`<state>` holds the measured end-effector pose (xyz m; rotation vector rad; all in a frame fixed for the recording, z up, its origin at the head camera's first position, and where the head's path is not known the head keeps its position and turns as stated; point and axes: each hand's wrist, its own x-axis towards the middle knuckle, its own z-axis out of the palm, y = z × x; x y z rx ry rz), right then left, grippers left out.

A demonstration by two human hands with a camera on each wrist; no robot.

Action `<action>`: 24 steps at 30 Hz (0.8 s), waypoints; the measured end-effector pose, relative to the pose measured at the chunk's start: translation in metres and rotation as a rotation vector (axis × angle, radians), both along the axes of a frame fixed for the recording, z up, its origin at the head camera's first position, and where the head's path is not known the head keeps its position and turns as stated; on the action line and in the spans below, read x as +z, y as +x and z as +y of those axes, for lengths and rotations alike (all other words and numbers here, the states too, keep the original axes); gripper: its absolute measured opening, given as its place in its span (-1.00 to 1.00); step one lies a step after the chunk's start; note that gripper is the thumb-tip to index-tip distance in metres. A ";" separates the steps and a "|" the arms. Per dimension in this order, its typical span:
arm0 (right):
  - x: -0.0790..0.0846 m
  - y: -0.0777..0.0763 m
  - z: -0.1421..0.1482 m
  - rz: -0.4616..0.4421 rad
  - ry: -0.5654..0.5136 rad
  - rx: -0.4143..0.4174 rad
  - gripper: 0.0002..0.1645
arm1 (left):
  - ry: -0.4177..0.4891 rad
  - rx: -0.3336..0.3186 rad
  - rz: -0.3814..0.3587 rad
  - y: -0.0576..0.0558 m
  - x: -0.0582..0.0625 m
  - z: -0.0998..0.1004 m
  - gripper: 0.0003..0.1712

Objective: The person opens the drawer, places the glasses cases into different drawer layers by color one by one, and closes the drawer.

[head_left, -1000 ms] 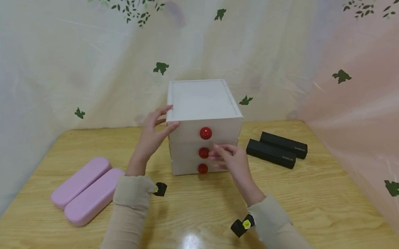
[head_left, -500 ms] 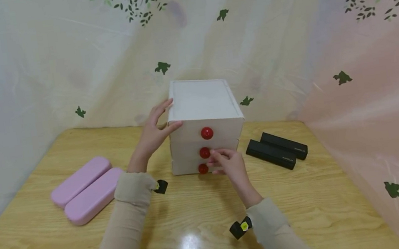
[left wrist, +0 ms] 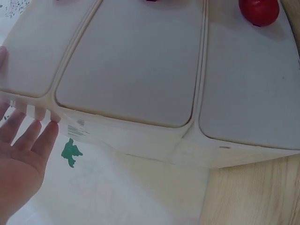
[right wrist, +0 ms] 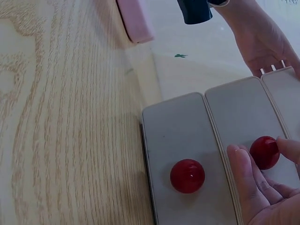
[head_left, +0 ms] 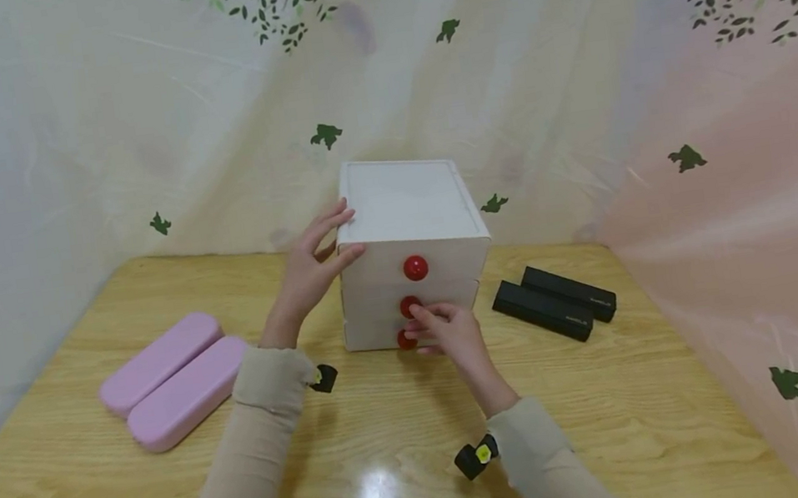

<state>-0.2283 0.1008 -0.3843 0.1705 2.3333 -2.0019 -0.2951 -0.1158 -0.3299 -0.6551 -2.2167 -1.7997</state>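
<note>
A small white drawer cabinet [head_left: 403, 198] stands at the middle of the table, its three drawers shut, each with a round red knob. My left hand [head_left: 304, 274] rests on the cabinet's upper left edge, thumb at the front. In the left wrist view its straight fingers [left wrist: 44, 143] touch the side wall. My right hand [head_left: 456, 338] pinches the middle knob [right wrist: 265, 152]; the thumb is on one side of it, fingers on the other. The top knob [head_left: 416, 268] is free, and the bottom knob [right wrist: 187, 176] sits just below my right fingers.
Two pink oblong cases [head_left: 187, 395] lie side by side at the left of the wooden table [head_left: 398, 468]. To the cabinet's right are two long black boxes [head_left: 543, 310]. A leaf-printed curtain [head_left: 203, 140] hangs behind and around.
My right hand has moved left to the middle knob, and its thumb and fingers have closed on it. My left hand has shifted slightly on the cabinet's edge. The drawers have not visibly moved.
</note>
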 end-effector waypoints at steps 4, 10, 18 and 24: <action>0.001 -0.002 -0.002 -0.016 -0.009 -0.009 -0.59 | 0.008 0.012 0.017 -0.001 -0.002 0.001 -0.42; 0.003 -0.003 -0.004 -0.027 -0.013 -0.014 -0.57 | 0.005 0.029 0.044 0.000 -0.003 0.002 -0.45; 0.001 -0.001 -0.004 -0.007 -0.001 -0.013 -0.61 | -0.027 0.035 0.076 0.002 -0.001 0.002 -0.47; -0.001 0.001 -0.005 0.012 -0.003 -0.015 -0.59 | -0.065 0.037 0.070 0.002 -0.001 0.000 -0.42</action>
